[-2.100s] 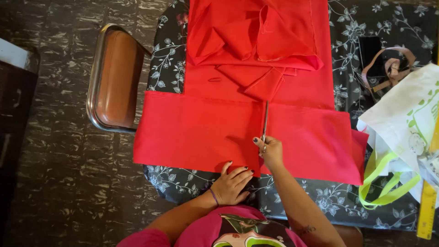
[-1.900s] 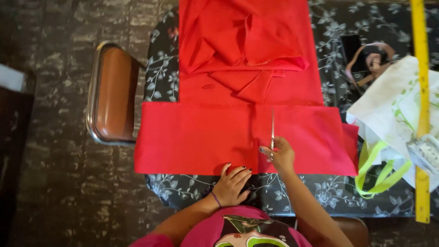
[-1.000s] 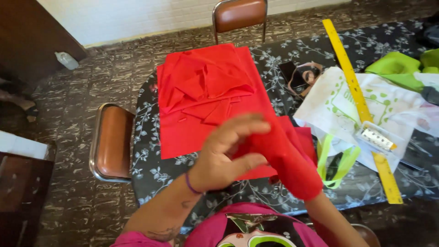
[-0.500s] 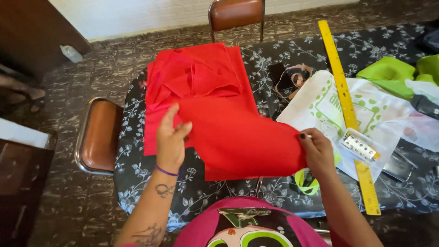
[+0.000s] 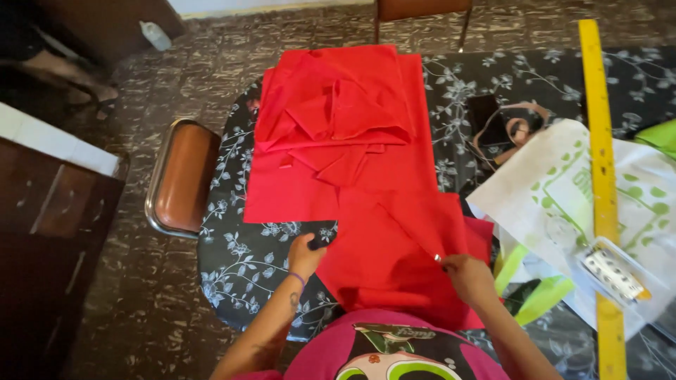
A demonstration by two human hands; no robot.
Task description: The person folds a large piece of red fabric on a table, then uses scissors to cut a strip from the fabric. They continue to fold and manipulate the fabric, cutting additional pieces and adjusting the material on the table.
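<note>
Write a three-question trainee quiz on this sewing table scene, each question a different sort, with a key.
1. True or false: the left hand rests on the edge of the red cloth near the person's body.
2. Multiple choice: where does the yellow ruler lie? A) across the chair seat B) along the right side of the table, over the white bag C) under the red pile
3. Fill in: the right hand pinches a fold of the ____ cloth.

Key: 1 true; 2 B; 3 red. Note the brown chair stands left of the table, and a folded red pile sits farther back.
</note>
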